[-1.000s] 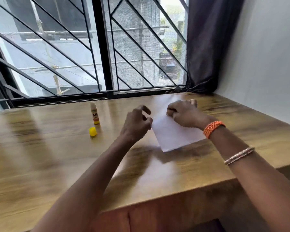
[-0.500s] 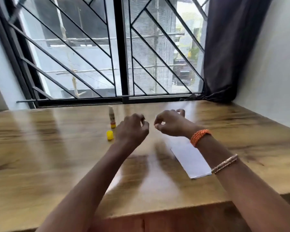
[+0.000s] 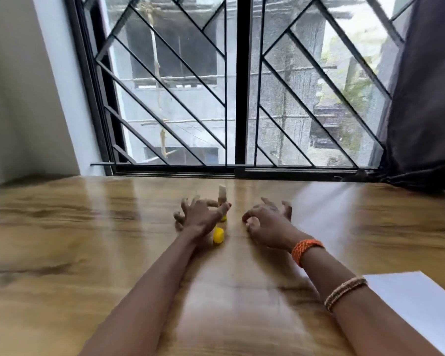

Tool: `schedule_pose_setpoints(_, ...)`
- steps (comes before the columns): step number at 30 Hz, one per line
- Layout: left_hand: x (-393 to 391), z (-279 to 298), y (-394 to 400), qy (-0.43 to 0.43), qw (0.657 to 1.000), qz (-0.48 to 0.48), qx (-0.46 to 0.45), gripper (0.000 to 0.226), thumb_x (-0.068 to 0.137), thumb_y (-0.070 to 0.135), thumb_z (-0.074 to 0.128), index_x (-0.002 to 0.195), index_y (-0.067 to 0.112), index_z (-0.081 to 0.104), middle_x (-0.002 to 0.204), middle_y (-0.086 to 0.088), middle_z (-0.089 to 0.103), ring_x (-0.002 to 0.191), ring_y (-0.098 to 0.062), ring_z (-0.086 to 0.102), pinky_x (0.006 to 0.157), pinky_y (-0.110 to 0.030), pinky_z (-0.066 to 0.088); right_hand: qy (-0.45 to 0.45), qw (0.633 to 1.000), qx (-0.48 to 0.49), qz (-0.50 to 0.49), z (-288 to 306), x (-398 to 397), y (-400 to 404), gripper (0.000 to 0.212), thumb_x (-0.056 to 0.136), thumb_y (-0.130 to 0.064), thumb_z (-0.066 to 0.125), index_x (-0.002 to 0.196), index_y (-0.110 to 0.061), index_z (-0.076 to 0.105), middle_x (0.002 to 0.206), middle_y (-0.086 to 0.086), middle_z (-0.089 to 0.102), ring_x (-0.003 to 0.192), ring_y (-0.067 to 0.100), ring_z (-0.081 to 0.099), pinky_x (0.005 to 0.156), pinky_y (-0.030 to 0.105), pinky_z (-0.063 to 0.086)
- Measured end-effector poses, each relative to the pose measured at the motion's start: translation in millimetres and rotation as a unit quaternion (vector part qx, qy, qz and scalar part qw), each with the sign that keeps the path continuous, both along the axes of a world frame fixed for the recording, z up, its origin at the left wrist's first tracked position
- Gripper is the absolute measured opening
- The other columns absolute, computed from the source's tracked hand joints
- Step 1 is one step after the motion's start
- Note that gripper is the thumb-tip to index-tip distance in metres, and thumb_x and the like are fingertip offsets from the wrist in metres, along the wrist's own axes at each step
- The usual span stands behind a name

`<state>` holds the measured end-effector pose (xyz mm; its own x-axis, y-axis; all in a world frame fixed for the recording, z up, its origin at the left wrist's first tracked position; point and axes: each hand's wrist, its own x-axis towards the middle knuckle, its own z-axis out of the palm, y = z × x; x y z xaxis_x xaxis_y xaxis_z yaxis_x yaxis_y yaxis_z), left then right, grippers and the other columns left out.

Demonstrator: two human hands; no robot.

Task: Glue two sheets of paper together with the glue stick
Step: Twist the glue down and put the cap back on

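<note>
An uncapped glue stick [image 3: 222, 194] stands upright on the wooden table [image 3: 62, 247], its lower half hidden behind my left hand. My left hand [image 3: 201, 217] is spread with fingers apart right in front of the stick, holding nothing that I can see. The yellow cap [image 3: 218, 235] lies on the table just right of my left wrist. My right hand [image 3: 267, 223] hovers to the right with fingers loosely curled and empty. White paper [image 3: 419, 307] lies at the near right, beside my right forearm.
A barred window [image 3: 238, 98] runs along the table's far edge. A dark curtain [image 3: 427, 104] hangs at the far right. A pale wall [image 3: 23, 86] closes the left side.
Both hands left the paper and moved left and forward toward the glue stick. The view swung left, so the paper now lies at the near right corner.
</note>
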<state>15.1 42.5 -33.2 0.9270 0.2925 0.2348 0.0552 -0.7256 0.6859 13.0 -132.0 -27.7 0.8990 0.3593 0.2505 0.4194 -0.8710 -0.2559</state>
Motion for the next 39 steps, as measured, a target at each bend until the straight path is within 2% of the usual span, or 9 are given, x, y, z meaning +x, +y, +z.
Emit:
schedule_pose_setpoints(10, -13, 7, 11, -0.036, 0.983, -0.094, -0.156, 0.071, 0.056, 0.067, 0.062, 0.115, 0.028, 0.066, 0.152, 0.006, 0.033, 0.145, -0.026, 0.007, 0.117, -0.049, 0.007, -0.074, 0.993, 0.094, -0.005, 2, -13, 8, 0.036, 0.098, -0.043, 0.038, 0.116, -0.025, 0.064, 0.149, 0.005, 0.037, 0.145, 0.021, 0.003, 0.104, 0.041, -0.004)
schedule_pose_setpoints(14, -25, 15, 14, -0.071, 0.962, -0.193, -0.178, 0.031, 0.078, 0.041, 0.066, 0.103, 0.023, 0.073, 0.149, -0.004, 0.038, 0.14, -0.03, 0.027, 0.117, -0.049, 0.018, -0.078, 0.989, 0.121, 0.034, 7, -22, 20, 0.032, 0.099, -0.036, 0.041, 0.122, -0.029, 0.061, 0.151, 0.006, 0.03, 0.146, 0.02, 0.0, 0.109, 0.046, -0.002)
schedule_pose_setpoints(19, -38, 26, 12, -0.086, 0.919, -0.294, -0.249, 0.017, 0.081, 0.027, 0.062, 0.093, 0.027, 0.074, 0.118, 0.01, 0.066, 0.114, -0.001, 0.053, 0.082, -0.004, 0.04, -0.089, 0.985, 0.147, 0.034, 15, -29, 26, 0.035, 0.099, -0.034, 0.041, 0.13, -0.027, 0.054, 0.153, 0.006, 0.029, 0.145, 0.025, 0.006, 0.113, 0.049, 0.003)
schedule_pose_setpoints(25, -48, 31, -4, -0.091, 0.896, -0.309, -0.305, 0.024, 0.087, 0.024, 0.053, 0.077, 0.028, 0.074, 0.096, 0.011, 0.065, 0.089, 0.013, 0.057, 0.081, -0.017, 0.031, -0.075, 0.961, 0.262, 0.048, 28, -36, 22, 0.022, 0.095, -0.026, 0.054, 0.106, -0.021, 0.072, 0.141, 0.007, 0.045, 0.139, 0.028, 0.026, 0.114, 0.049, 0.017)
schedule_pose_setpoints(29, -38, 31, -21, -0.149, 0.918, -0.232, -0.285, 0.019, 0.088, 0.029, 0.058, 0.081, 0.012, 0.064, 0.086, 0.0, 0.062, 0.093, -0.01, 0.056, 0.096, -0.03, 0.037, -0.087, 0.969, 0.232, 0.014, 29, -36, 17, 0.02, 0.094, -0.026, 0.054, 0.095, -0.026, 0.074, 0.158, 0.006, 0.022, 0.146, 0.021, 0.001, 0.112, 0.046, -0.002)
schedule_pose_setpoints(31, -37, 34, -26, -0.157, 0.923, -0.187, -0.296, 0.03, 0.085, 0.031, 0.063, 0.101, 0.005, 0.063, 0.079, 0.007, 0.065, 0.091, 0.001, 0.059, 0.092, -0.014, 0.042, -0.114, 0.974, 0.195, -0.009, 31, -37, 15, 0.016, 0.09, -0.034, 0.058, 0.094, -0.029, 0.073, 0.159, 0.006, 0.02, 0.146, 0.02, -0.001, 0.109, 0.046, -0.005)
schedule_pose_setpoints(34, -38, 35, -32, -0.177, 0.926, -0.13, -0.306, 0.038, 0.081, 0.032, 0.068, 0.107, 0.005, 0.066, 0.075, 0.018, 0.064, 0.068, 0.022, 0.056, 0.056, 0.008, 0.034, -0.251, 0.962, 0.078, -0.076, 32, -45, 16, 0.023, 0.08, -0.048, 0.064, 0.09, -0.028, 0.071, 0.156, 0.007, 0.027, 0.146, 0.025, 0.008, 0.105, 0.045, -0.004)
schedule_pose_setpoints(37, -43, 38, -39, -0.164, 0.923, -0.104, -0.331, 0.032, 0.08, 0.041, 0.067, 0.092, 0.012, 0.073, 0.082, 0.006, 0.072, 0.09, 0.004, 0.059, 0.071, -0.002, 0.04, -0.383, 0.916, -0.009, -0.121, 35, -57, 20, 0.029, 0.066, -0.035, 0.077, 0.087, -0.018, 0.069, 0.143, 0.01, 0.047, 0.141, 0.029, 0.032, 0.108, 0.049, 0.004)
schedule_pose_setpoints(39, -45, 43, -43, -0.149, 0.915, -0.109, -0.359, 0.028, 0.081, 0.042, 0.066, 0.079, 0.014, 0.073, 0.066, 0.01, 0.072, 0.07, 0.01, 0.061, 0.058, 0.001, 0.04, -0.434, 0.892, -0.015, -0.127, 37, -61, 21, 0.034, 0.059, -0.025, 0.081, 0.087, -0.016, 0.066, 0.138, 0.011, 0.053, 0.136, 0.03, 0.04, 0.108, 0.05, 0.011)
